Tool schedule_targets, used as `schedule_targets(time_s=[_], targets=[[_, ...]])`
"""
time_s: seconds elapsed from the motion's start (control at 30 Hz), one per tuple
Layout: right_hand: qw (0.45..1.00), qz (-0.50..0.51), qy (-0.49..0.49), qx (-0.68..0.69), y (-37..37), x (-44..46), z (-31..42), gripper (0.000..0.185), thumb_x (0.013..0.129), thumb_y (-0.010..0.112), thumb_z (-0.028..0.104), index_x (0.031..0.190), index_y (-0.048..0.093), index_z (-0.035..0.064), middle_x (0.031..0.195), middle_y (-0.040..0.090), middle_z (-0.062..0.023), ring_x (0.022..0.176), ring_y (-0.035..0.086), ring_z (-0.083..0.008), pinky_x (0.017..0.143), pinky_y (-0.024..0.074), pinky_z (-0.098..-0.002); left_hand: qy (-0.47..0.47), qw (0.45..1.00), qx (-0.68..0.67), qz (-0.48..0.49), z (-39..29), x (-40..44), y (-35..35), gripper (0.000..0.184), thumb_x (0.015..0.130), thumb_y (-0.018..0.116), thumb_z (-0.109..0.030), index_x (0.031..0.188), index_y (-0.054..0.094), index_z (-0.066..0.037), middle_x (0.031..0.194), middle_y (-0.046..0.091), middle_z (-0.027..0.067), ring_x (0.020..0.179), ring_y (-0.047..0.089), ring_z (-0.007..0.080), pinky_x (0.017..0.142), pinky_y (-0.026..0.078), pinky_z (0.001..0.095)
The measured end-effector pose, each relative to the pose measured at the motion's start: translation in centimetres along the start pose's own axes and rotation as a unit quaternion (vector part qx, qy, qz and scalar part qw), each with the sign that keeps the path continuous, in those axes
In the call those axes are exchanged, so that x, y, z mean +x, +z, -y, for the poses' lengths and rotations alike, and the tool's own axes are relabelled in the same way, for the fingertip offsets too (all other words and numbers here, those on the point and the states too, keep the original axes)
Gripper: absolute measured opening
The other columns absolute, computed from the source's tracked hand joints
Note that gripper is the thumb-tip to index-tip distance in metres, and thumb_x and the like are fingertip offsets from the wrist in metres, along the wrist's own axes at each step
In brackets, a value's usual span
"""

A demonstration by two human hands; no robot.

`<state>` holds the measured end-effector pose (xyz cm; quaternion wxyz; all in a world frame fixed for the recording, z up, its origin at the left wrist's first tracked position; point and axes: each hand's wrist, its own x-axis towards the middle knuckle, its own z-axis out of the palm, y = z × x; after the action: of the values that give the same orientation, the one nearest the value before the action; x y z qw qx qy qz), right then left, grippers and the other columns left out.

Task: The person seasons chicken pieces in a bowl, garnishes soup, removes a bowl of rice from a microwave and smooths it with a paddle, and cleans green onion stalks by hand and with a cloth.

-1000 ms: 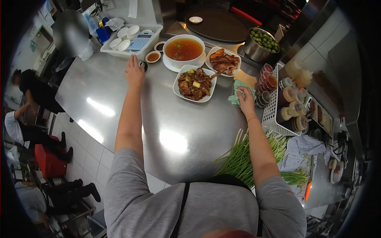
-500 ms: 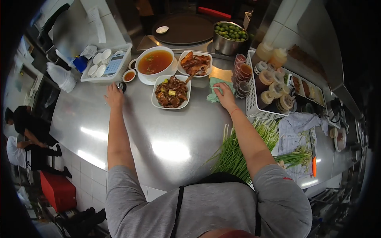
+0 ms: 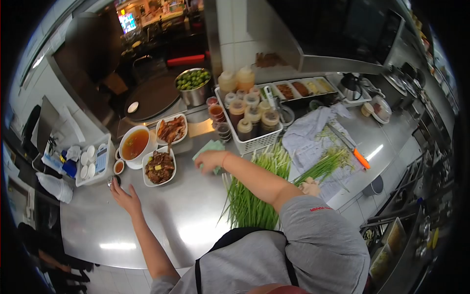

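Observation:
My left hand is over the steel counter with its fingers spread, its fingertips at a small shiny round thing that looks like a call bell. The fingers of my right hand are bent over a green cloth on the counter, covering part of it. Between my hands sits a square white bowl of dark braised meat. Behind it are a white bowl of brown soup, a dish of roasted meat pieces and a little cup of red sauce.
A white basket of sauce bottles stands right of stacked sauce cups. Long green chives lie near my right forearm. Farther right, an orange-handled knife rests on a grey cloth. A pot of green fruit stands behind.
My view has turned to the right, so the dishes appear farther left. My right hand and the green cloth are nearer to me on the counter. My left hand stays by the round thing.

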<state>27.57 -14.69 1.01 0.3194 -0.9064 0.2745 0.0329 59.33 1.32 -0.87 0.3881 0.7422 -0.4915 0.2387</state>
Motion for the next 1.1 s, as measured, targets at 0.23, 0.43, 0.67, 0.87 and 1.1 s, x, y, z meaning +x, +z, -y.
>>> schedule_targets(time_s=[0.23, 0.43, 0.67, 0.87, 1.1], targets=[[0.831, -0.504, -0.233, -0.039, -17.7, -27.0, 8.4, 0.041, 0.069, 0.073, 0.019, 0.105, 0.057, 0.0076, 0.108, 0.052, -0.0072, 0.107, 0.048, -0.0242, 0.093, 0.0374, -0.0330, -0.032, 0.991, -0.052, 0.118, -7.6, -11.7, -7.3, 0.059, 0.075, 0.060, -0.008, 0.130, 0.038, -0.007, 0.138, 0.030, 0.0164, 0.121, 0.035, 0.0347, 0.100, 0.026, 0.0446], [0.393, -0.879, 0.020, -0.269, -38.0, -48.5, -4.1, 0.064, 0.067, 0.071, 0.050, 0.106, 0.060, 0.0006, 0.104, 0.059, -0.0199, 0.098, 0.056, -0.0303, 0.085, 0.0432, -0.0384, -0.110, 0.990, -0.040, 0.081, -7.4, -15.6, -13.4, 0.053, 0.075, 0.058, -0.006, 0.126, 0.044, -0.006, 0.137, 0.030, 0.0167, 0.120, 0.036, 0.0355, 0.098, 0.030, 0.0439], [0.473, -0.790, 0.284, -0.267, -52.1, -58.3, -20.6, 0.089, 0.070, 0.058, 0.066, 0.117, 0.048, -0.0085, 0.118, 0.050, -0.0281, 0.112, 0.048, -0.0384, 0.094, 0.0377, -0.0423, -0.131, 0.989, -0.065, 0.033, -16.2, -17.0, -15.1, 0.051, 0.074, 0.060, -0.005, 0.123, 0.046, -0.007, 0.135, 0.032, 0.0162, 0.115, 0.042, 0.0349, 0.097, 0.032, 0.0427], [0.553, -0.781, 0.240, -0.165, -54.8, -60.7, -23.7, 0.069, 0.077, 0.054, 0.060, 0.111, 0.056, 0.0003, 0.105, 0.059, -0.0191, 0.101, 0.055, -0.0324, 0.087, 0.0406, -0.0384, -0.088, 0.992, -0.080, 0.048, -23.2, -16.5, -16.5, 0.051, 0.075, 0.061, -0.007, 0.123, 0.046, -0.008, 0.136, 0.033, 0.0124, 0.116, 0.042, 0.0316, 0.097, 0.031, 0.0433], [0.557, -0.817, 0.136, -0.067, -46.0, -62.1, -17.0, 0.051, 0.083, 0.056, 0.044, 0.111, 0.057, 0.0007, 0.103, 0.060, -0.0135, 0.094, 0.056, -0.0225, 0.086, 0.0400, -0.0320, 0.003, 0.986, -0.166, -0.015, -30.5, -11.1, -21.0, 0.048, 0.077, 0.061, -0.008, 0.123, 0.047, -0.007, 0.136, 0.032, 0.0115, 0.118, 0.041, 0.0307, 0.098, 0.031, 0.0422]])
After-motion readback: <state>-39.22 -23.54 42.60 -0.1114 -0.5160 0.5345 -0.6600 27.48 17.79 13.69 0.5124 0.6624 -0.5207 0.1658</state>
